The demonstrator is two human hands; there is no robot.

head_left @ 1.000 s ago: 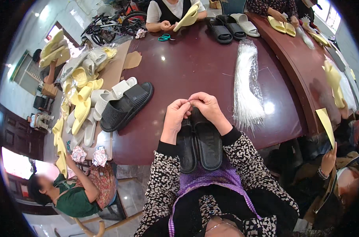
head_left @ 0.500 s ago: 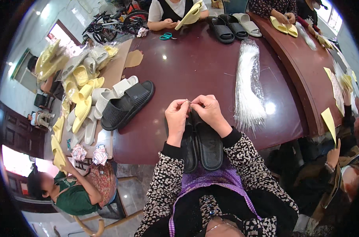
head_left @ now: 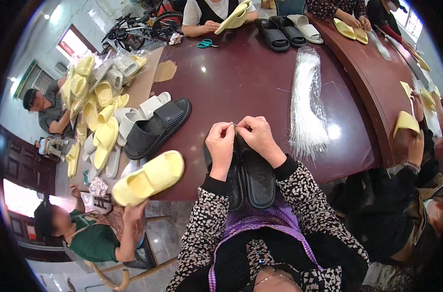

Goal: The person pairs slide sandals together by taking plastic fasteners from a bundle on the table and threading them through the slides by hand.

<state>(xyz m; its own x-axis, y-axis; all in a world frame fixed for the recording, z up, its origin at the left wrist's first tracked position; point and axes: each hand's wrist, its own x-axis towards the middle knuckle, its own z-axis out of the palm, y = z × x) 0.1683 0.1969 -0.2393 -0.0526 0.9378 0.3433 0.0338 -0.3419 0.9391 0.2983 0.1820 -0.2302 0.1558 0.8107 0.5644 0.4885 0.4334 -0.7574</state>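
Observation:
My left hand (head_left: 220, 148) and my right hand (head_left: 259, 138) meet at the fingertips over a pair of black slippers. Both are closed in a pinch on something small and thin, too fine to make out. The right-hand slipper (head_left: 259, 182) and the left-hand slipper (head_left: 236, 187) lie side by side at the table's near edge, against my purple checked apron (head_left: 265, 219). Their front parts are hidden under my hands. To the right lies a clear bag of thin white plastic ties (head_left: 309, 109).
Left of my hands sit black ribbed slippers (head_left: 158, 129) and a pile of yellow and grey slippers (head_left: 104, 138). A person at the left holds a yellow slipper (head_left: 150, 179) over the table edge. Teal scissors (head_left: 207, 44) and more slippers (head_left: 275, 35) lie at the back.
The person at the left has swung a yellow slipper rightward to the table's near edge. Another person shows behind the pile. At the right, a yellow slipper has tilted. My hands stay nearly still.

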